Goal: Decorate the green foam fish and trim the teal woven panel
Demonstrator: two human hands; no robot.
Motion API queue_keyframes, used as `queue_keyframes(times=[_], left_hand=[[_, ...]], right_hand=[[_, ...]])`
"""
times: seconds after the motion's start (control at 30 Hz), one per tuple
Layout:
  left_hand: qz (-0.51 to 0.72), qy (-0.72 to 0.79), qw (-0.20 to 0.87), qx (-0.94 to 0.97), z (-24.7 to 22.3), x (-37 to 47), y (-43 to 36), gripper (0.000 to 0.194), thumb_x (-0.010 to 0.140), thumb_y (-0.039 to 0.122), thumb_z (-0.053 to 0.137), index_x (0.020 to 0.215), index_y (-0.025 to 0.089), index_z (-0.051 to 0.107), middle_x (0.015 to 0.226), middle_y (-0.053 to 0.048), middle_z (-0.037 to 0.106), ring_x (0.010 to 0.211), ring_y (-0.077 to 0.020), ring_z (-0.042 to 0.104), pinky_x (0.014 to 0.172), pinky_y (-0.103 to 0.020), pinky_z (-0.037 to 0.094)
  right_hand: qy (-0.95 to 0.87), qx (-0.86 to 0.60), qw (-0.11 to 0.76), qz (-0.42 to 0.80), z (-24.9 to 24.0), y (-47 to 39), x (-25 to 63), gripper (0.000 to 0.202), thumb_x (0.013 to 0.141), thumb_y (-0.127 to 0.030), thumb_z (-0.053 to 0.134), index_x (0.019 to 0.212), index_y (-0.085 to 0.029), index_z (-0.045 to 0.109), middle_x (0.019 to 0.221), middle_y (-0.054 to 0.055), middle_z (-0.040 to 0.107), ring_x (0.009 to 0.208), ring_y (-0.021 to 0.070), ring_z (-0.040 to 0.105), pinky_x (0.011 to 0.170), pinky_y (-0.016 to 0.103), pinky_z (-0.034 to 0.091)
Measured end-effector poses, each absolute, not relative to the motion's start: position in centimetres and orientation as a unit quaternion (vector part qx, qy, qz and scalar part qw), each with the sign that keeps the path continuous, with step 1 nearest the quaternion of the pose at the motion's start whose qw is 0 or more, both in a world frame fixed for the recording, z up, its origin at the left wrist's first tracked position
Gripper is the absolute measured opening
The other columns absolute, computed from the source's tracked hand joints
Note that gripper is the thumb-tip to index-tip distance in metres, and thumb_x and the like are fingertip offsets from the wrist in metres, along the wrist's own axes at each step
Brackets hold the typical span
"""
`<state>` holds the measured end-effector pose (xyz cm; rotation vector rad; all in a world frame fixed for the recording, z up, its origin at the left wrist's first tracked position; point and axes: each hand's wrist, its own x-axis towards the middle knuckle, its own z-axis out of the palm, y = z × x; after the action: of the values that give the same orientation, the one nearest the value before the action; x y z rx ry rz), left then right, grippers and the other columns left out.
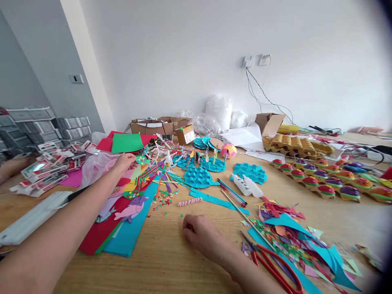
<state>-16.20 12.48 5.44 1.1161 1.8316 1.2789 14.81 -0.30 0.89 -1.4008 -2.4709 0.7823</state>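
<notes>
Here, in the head view, the left hand is reaching beside the cutouts, fingers bent nearly together, any grip being impossible to tell. The right hand is resting on the bench, curled closed, showing nothing held. Just beyond, one pink twist is lying flat, seeming light, soft, bendable, best pinched mid-length. Two bottles and one pair of scissors are lying rightward.

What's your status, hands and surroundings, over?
Left hand at dotted cutout, grip unclear. Right hand curled near pink twist. Red-handled scissors close by.
</notes>
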Motion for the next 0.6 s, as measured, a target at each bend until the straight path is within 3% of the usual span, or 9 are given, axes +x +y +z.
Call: queue_keyframes(times=[0.2, 0.6], left_hand=[[0.471, 0.725, 0.313, 0.393, 4.0, -17.3, 15.0, 0.030, 0.084, 0.029, 0.050, 0.111, 0.015, 0.051, 0.109, -0.008, 0.055, 0.089, -0.0191, 0.057, 0.074, -0.039, 0.049], [0.429, 0.759, 0.286, 0.397, 0.8, -19.5, 17.7, 0.031, 0.084, 0.029, 0.050, 0.111, 0.016, 0.051, 0.111, -0.008, 0.054, 0.092, -0.0200, 0.056, 0.076, -0.040, 0.048]], right_hand=[[-0.852, -0.455, 0.111, 0.234, 0.0, -0.2, 15.1, 0.021, 0.071, -0.014, 0.042, 0.074, -0.019, 0.062, 0.076, 0.004, 0.067, 0.070, 0.0148, 0.058, 0.058, 0.022, 0.033], [-0.855, -0.448, 0.063, 0.251, 0.6, -0.2, 15.0, 0.018, 0.077, -0.016, 0.042, 0.076, -0.020, 0.060, 0.082, 0.003, 0.066, 0.073, 0.0142, 0.058, 0.060, 0.021, 0.034]])
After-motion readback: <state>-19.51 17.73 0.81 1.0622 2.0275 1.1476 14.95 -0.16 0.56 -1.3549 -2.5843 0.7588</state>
